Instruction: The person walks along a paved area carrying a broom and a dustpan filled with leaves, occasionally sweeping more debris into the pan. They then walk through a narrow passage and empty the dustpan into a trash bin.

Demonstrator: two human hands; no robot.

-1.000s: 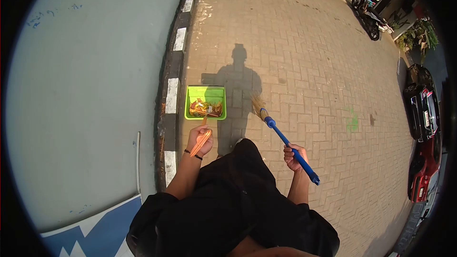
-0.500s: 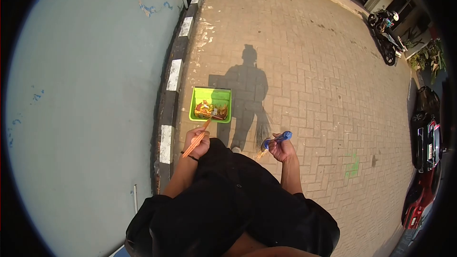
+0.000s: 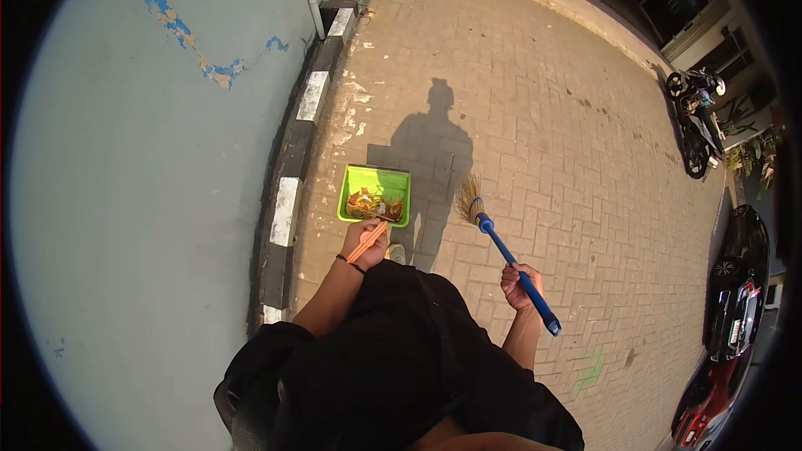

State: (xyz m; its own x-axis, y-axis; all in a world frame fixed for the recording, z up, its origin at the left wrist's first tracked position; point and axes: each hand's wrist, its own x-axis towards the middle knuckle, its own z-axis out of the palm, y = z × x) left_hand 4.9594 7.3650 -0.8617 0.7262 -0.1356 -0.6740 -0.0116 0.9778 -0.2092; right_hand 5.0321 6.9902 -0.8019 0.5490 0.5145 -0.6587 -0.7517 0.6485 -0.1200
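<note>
My left hand (image 3: 362, 242) is closed round the orange handle (image 3: 368, 240) of a green dustpan (image 3: 404, 200), which is in front of me near the curb. Dry leaves and litter (image 3: 375, 204) lie inside the pan. My right hand (image 3: 522, 286) grips the blue handle (image 3: 505, 248) of a stick broom (image 3: 469, 199). The broom's bristles point forward and left, to the right of the dustpan and apart from it. The handle's end sticks out behind my right hand.
A black-and-white curb (image 3: 286, 210) runs along a grey wall (image 3: 159, 200) with peeling paint on my left. Brick paving (image 3: 535, 142) stretches ahead and right. A motorcycle (image 3: 696, 125), a black car (image 3: 735, 284) and a red car (image 3: 702, 401) stand at the right.
The broom has swung from bristles low beside my legs to bristles pointing forward, its handle now slanting back to the right. The dustpan, still held, appears slightly lower in view.
</note>
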